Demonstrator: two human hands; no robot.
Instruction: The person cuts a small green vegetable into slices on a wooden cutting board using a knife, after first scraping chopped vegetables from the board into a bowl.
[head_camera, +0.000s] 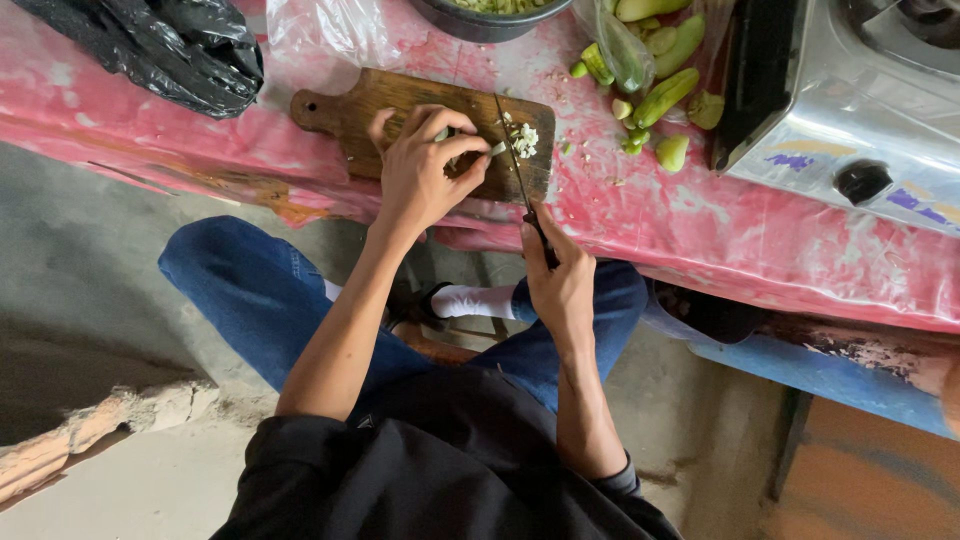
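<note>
I see the right hand clenched around the dark handle of a thin-bladed kitchen knife, its blade reaching up across the brown wooden cutting board. The left hand pinches a pale green vegetable piece down on that board, just beside a small heap of chopped bits. Around them lie the pink plastic-covered table, whole green vegetables, a black plastic bag and a silver gas stove.

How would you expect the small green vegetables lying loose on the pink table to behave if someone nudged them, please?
The green vegetables look smooth and rounded, so they would probably roll or slide on the glossy pink table cover. They seem small and light. The cut ones near the wooden cutting board likely stay put on their flat faces.
</note>
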